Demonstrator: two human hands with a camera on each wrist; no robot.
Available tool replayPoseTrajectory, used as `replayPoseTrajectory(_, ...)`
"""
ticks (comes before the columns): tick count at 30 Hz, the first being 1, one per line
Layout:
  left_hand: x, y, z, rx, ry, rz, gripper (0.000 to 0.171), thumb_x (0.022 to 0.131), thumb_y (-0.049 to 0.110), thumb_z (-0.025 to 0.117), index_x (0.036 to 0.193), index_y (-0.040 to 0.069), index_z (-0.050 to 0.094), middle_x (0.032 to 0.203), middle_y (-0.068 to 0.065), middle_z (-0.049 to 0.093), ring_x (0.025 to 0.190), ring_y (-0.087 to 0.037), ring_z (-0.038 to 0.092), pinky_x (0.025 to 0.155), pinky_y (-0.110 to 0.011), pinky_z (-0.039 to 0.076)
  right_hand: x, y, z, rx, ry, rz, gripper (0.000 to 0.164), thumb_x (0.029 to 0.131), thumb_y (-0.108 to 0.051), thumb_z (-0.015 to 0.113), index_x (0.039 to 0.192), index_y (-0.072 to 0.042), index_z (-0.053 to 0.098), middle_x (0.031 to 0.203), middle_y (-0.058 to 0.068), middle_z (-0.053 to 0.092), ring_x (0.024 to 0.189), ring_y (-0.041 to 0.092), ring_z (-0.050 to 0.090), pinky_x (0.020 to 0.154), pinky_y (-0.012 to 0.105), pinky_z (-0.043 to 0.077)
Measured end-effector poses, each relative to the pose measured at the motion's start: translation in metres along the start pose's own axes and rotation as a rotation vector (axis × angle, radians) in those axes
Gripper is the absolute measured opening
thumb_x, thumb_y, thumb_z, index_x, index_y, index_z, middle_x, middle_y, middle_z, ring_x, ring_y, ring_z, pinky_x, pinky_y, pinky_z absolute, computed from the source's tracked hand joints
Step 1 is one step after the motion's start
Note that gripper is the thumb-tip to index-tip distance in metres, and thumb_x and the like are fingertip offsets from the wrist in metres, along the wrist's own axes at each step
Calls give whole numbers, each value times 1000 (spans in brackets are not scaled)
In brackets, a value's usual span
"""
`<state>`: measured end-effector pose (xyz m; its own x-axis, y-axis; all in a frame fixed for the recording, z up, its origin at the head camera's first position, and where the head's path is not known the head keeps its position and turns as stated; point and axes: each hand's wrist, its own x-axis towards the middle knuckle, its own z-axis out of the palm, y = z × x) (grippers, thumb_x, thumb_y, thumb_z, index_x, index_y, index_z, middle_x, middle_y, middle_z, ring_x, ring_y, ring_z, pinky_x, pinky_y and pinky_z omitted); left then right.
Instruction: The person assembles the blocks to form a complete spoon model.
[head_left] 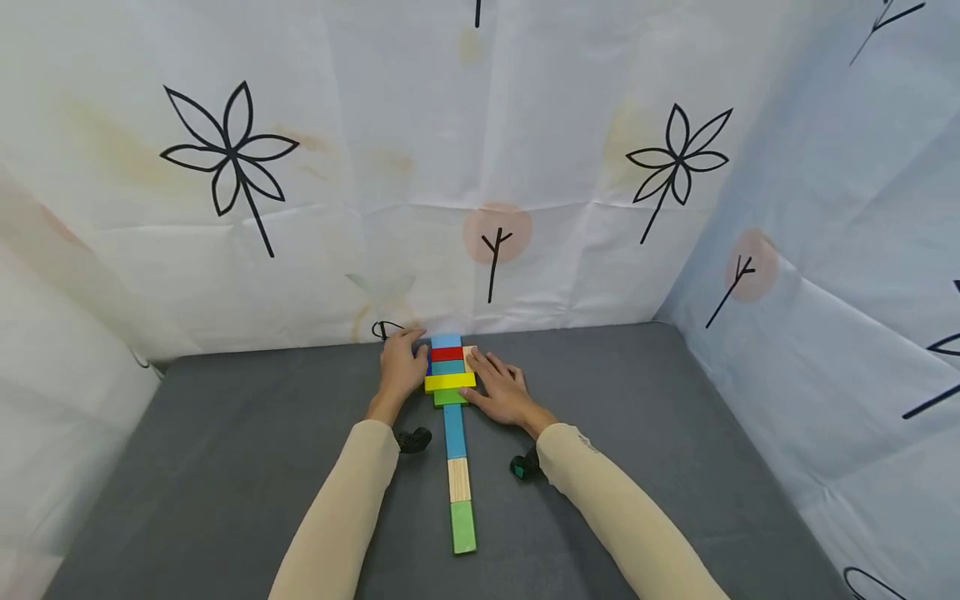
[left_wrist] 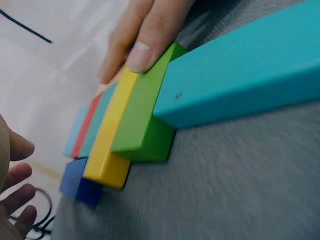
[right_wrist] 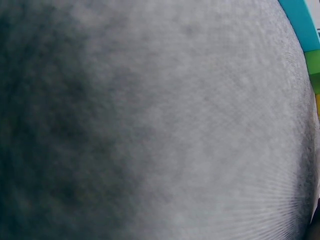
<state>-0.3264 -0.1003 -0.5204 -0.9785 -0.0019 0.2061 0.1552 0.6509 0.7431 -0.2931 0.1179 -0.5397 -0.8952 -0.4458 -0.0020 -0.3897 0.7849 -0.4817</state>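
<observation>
Coloured wooden blocks form a long row on the table. At its far end are a light blue block (head_left: pixel 446 341), a red block (head_left: pixel 447 354) and a teal block (head_left: pixel 447 367). A yellow block (head_left: pixel 450 382) and a green block (head_left: pixel 451 397) lie crosswise below them. My left hand (head_left: pixel 402 367) is beside the dark blue block (left_wrist: pixel 81 181), its fingers spread and apart from it in the left wrist view. On the other side, my right hand (head_left: pixel 504 392) has straight fingers at a plain wood block (head_left: pixel 469 358) and its thumb against the green block.
A blue block (head_left: pixel 454 432), a plain wood block (head_left: pixel 459 480) and a light green block (head_left: pixel 463 527) run end to end toward the near side. Grey cloth (head_left: pixel 247 467) covers the table. A white printed curtain (head_left: pixel 405 167) hangs behind. Black straps (head_left: pixel 412 440) are at the wrists.
</observation>
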Motion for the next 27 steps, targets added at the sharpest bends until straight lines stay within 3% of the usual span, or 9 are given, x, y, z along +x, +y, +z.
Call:
replayPoseTrajectory(5, -26, -12, -15, -112, 77, -5, 38, 101, 4, 55, 138, -1, 61, 139, -26, 51, 132, -46, 42, 111, -62, 30, -2, 5, 1, -4, 6, -9, 71, 107, -47, 47, 163, -12, 22, 170, 5, 13, 154, 31, 14, 114, 60, 15)
replayPoseTrajectory(10, -41, -22, -22, -103, 31, -35, 41, 101, 7, 58, 141, -2, 57, 138, -27, 53, 129, -45, 47, 108, -60, 35, -3, 8, -1, -2, 0, -8, 71, 107, -46, 46, 164, -13, 20, 170, 5, 11, 155, 30, 12, 115, 59, 13)
replayPoseTrajectory(16, -41, -27, -17, -135, -97, -91, 46, 104, 14, 57, 147, -2, 50, 142, -24, 53, 129, -40, 51, 107, -55, 41, -4, 9, 2, 11, -4, -27, 71, 107, -45, 45, 163, -11, 20, 170, 7, 11, 154, 33, 12, 113, 60, 12)
replayPoseTrajectory(22, -37, -25, -11, -79, -108, -82, 45, 104, 16, 57, 145, -1, 53, 145, -24, 51, 136, -44, 39, 113, -61, 25, -2, 6, 4, 18, 11, -33, 71, 107, -46, 46, 163, -12, 21, 170, 7, 12, 154, 33, 12, 113, 61, 12)
replayPoseTrajectory(27, -39, -23, -9, -44, -126, -75, 42, 105, 17, 56, 144, 1, 56, 149, -20, 48, 139, -44, 33, 110, -63, 21, 1, 3, 4, -9, -6, -14, 71, 107, -48, 44, 164, -14, 18, 170, 4, 9, 155, 31, 11, 114, 60, 12)
